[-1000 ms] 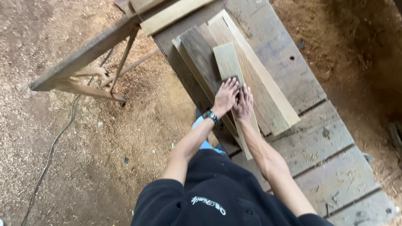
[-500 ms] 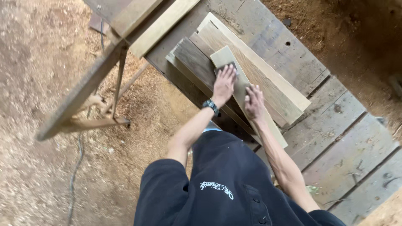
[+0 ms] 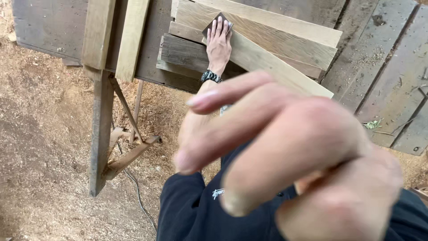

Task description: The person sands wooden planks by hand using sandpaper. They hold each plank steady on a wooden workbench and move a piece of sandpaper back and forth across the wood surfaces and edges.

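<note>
Sanding now one-handed; R hand lifted off the plank.

Dark sanding pad sits on the pale plank atop the board stack, w/ left hand flat, fingers spread, pressing it. Right hand, on the plank 0.5 s ago, now up near cam, blurred, fingers loosely curled, holding nothing.

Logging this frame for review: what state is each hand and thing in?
left hand: flat, fingers spread, pressing a sanding pad.
sanding pad: dark, lying on the pale plank under the hand.
pale plank: lying slantwise on the stacked boards.
right hand: raised near the camera, blurred, fingers loosely bent, holding nothing.
cable: lying loose on the sawdust ground.
</note>
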